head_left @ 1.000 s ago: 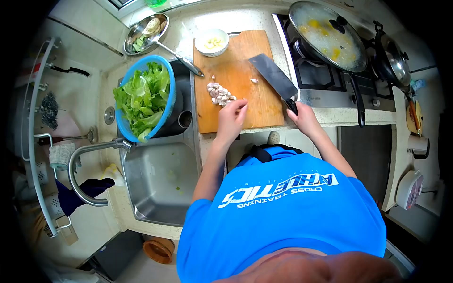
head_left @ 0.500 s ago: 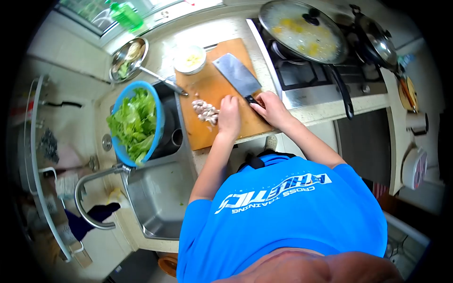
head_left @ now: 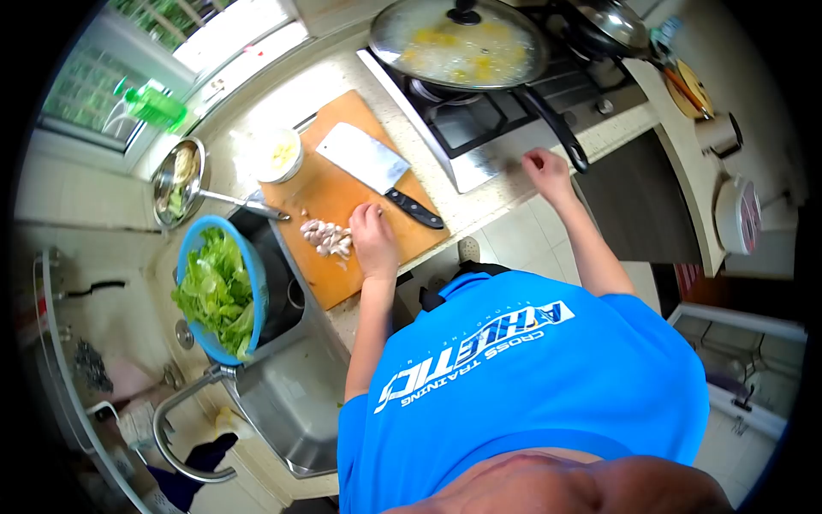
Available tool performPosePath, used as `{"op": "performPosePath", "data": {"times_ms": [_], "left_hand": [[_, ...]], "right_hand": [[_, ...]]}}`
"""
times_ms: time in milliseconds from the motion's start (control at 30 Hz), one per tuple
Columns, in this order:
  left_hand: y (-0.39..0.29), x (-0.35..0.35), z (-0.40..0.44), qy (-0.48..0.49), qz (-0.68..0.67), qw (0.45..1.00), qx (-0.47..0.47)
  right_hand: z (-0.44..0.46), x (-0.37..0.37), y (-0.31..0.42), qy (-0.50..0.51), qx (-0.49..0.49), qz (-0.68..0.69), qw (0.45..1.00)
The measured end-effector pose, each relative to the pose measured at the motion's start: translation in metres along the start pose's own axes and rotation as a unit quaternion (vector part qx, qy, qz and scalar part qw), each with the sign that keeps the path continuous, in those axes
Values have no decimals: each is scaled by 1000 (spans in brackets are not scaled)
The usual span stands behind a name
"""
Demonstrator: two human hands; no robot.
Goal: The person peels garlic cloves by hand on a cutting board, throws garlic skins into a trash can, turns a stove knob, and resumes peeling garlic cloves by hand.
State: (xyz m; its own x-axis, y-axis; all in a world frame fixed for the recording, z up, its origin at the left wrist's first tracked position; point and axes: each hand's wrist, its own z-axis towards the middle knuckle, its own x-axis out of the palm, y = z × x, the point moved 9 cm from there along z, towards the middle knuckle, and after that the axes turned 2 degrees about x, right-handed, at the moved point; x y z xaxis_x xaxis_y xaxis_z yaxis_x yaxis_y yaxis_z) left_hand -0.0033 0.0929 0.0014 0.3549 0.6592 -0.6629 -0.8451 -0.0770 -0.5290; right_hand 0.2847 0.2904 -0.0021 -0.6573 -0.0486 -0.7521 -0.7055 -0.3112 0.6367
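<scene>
My left hand (head_left: 374, 240) rests over the wooden cutting board (head_left: 330, 278), fingers curled together beside a pile of garlic cloves (head_left: 325, 237). Whatever those fingers pinch is too small to make out. A cleaver (head_left: 364, 158) lies flat on the board, its black handle towards me and free of both hands. My right hand (head_left: 548, 176) is raised at the counter's front edge, left of the frying pan's handle (head_left: 555, 128) and apart from it. Its fingers are loosely curled, with nothing visible in them. Chopped pieces fill a white bowl (head_left: 294, 170) at the board's far left.
A glass-lidded pan (head_left: 458, 51) with bubbling yellow food sits on the gas stove (head_left: 479, 158). Lettuce fills a blue basin (head_left: 259, 287) beside the sink (head_left: 295, 411). A metal strainer ladle (head_left: 199, 163) lies with its handle reaching the board. A second lidded pan (head_left: 608, 26) stands at the back right.
My right hand has left the cleaver's handle and moved right, towards the stove front. My left hand stays by the garlic. The view has shifted and turned towards the right.
</scene>
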Motion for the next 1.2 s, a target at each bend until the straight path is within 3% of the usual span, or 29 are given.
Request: {"op": "performPosePath", "data": {"times_ms": [33, 100, 167, 200, 233, 333, 433, 567, 767, 967, 1200], "left_hand": [[-2, 2, 0, 6, -9, 1000, 10], [-2, 0, 1, 1, 1, 1000, 12], [-4, 1, 1, 0, 0, 1000, 21], [-4, 1, 1, 1, 0, 1000, 21], [-3, 1, 0, 4, 3, 1000, 19], [-5, 2, -1, 7, 10, 1000, 27], [-10, 1, 0, 6, 28, 999, 43], [-20, 3, -2, 2, 58, 996, 65], [-26, 10, -5, 4, 118, 989, 92], [-30, 16, -6, 15, 179, 982, 52], [-34, 24, -13, -28, 205, 978, -10]], "right_hand": [[7, -4, -28, -6, 60, 46, 997], [30, -4, -100, -30, 61, 109, 992], [38, -37, -93, -57, 29, 12, 998], [41, -54, -88, -85, 63, -44, 993], [45, -60, -104, -109, 132, 14, 985], [59, -71, -120, -155, 135, 53, 977], [73, -77, -122, -166, 152, 9, 974], [93, -64, -127, -111, 79, -38, 990], [93, -73, -120, -70, 65, 21, 995], [98, -72, -124, -53, -39, 58, 996], [102, -70, -128, -6, -55, 100, 993]]}}
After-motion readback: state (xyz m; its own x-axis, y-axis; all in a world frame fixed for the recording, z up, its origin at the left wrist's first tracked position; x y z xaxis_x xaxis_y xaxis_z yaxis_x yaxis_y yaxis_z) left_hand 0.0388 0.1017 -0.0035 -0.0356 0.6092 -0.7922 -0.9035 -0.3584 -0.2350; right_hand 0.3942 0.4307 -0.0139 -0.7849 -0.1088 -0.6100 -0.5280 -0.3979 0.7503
